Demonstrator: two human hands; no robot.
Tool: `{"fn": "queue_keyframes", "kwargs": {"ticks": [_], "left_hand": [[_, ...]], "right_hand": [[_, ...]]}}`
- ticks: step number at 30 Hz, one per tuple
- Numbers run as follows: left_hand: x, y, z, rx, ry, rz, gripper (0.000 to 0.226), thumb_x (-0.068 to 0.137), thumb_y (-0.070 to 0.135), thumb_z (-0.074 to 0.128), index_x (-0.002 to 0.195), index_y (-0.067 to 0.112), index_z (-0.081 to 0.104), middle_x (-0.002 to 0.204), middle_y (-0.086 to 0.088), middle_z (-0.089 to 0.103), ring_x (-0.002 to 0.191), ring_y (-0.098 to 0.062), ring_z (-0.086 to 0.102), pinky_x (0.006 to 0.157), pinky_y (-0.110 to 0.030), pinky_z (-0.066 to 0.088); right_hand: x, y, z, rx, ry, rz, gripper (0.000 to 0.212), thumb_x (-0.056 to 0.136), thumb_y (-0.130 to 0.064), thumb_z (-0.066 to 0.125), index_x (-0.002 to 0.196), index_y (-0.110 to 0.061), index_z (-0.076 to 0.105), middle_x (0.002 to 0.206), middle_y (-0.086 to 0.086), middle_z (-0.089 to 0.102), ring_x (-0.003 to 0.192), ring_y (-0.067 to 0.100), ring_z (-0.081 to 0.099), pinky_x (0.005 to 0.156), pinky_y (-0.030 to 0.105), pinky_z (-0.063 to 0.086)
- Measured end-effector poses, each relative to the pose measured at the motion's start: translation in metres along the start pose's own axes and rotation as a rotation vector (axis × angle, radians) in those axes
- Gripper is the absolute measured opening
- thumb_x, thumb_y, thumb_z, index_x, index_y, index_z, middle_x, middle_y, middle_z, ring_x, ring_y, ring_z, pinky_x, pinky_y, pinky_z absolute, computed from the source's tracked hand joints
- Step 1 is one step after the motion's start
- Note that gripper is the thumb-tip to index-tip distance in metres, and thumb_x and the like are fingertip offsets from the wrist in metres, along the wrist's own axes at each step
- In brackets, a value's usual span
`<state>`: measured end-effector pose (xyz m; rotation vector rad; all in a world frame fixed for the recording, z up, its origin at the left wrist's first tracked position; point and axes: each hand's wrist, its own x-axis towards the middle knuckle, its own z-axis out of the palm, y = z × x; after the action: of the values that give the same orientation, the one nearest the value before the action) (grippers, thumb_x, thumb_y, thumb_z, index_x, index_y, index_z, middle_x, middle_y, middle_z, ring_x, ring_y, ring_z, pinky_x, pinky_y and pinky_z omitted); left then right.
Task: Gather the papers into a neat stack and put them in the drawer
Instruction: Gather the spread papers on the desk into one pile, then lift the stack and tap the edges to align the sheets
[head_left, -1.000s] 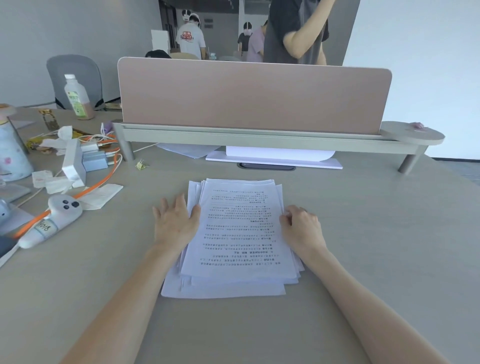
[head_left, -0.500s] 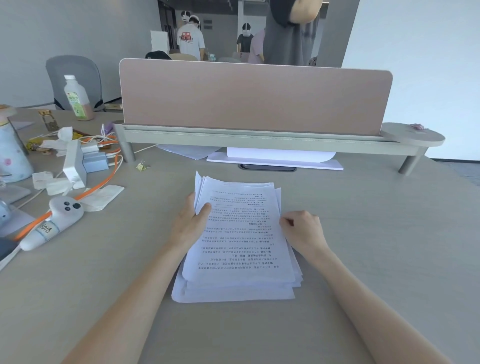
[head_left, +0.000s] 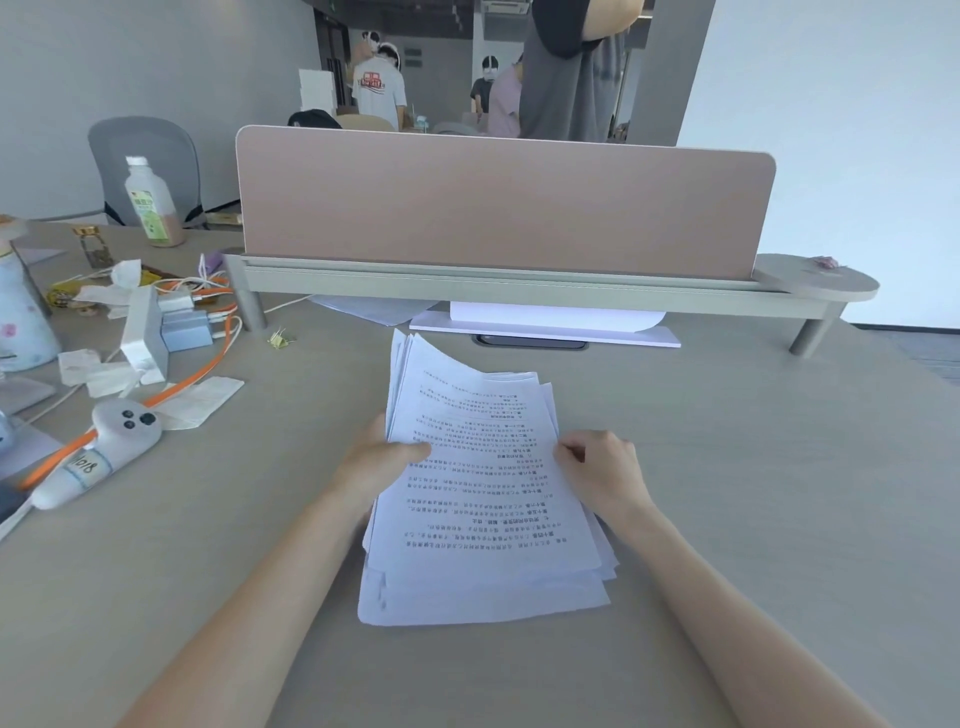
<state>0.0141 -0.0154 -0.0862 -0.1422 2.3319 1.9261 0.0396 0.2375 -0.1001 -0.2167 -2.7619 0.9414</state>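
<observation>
A loose stack of white printed papers lies in the middle of the beige desk, its edges uneven and fanned at the near end. My left hand grips the stack's left edge, thumb on top and fingers underneath, and that far left side is lifted off the desk. At the right edge my right hand pinches the papers with curled fingers. No drawer is in view.
A pink divider panel on a raised shelf crosses the back, with more white sheets under it. Left clutter: white handheld device, orange cable, chargers, drink bottle. People stand behind the divider.
My left hand went from lying flat beside the stack to sliding under its left edge and lifting it. The right hand stayed at the right edge.
</observation>
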Motion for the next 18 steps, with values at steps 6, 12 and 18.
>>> {"fn": "queue_keyframes", "kwargs": {"ticks": [6,12,18], "left_hand": [[-0.004,0.011,-0.004,-0.195,-0.048,0.072,0.036,0.084,0.005,0.072,0.116,0.019,0.068,0.103,0.002,0.079,0.094,-0.018,0.076,0.069,-0.026,0.058],[-0.02,0.028,-0.001,-0.318,-0.102,0.064,0.025,0.085,0.02,0.072,0.109,0.016,0.076,0.107,-0.002,0.08,0.101,-0.02,0.075,0.091,-0.037,0.055],[-0.028,0.062,0.0,-0.26,-0.162,0.095,0.019,0.082,0.029,0.077,0.098,0.018,0.077,0.096,0.005,0.081,0.09,-0.008,0.076,0.087,-0.034,0.055]], "right_hand": [[0.002,-0.007,-0.003,0.227,-0.07,0.106,0.015,0.096,-0.032,0.056,0.104,-0.02,0.057,0.095,0.003,0.068,0.087,0.024,0.066,0.08,0.033,0.051],[-0.007,-0.02,-0.027,0.98,-0.175,0.235,0.024,0.097,-0.006,0.057,0.117,-0.004,0.068,0.108,0.016,0.079,0.097,0.037,0.076,0.085,0.056,0.06],[-0.003,-0.042,-0.062,1.011,0.058,0.074,0.018,0.098,-0.01,0.058,0.115,-0.012,0.065,0.102,0.004,0.081,0.092,0.026,0.078,0.081,0.046,0.062]]}}
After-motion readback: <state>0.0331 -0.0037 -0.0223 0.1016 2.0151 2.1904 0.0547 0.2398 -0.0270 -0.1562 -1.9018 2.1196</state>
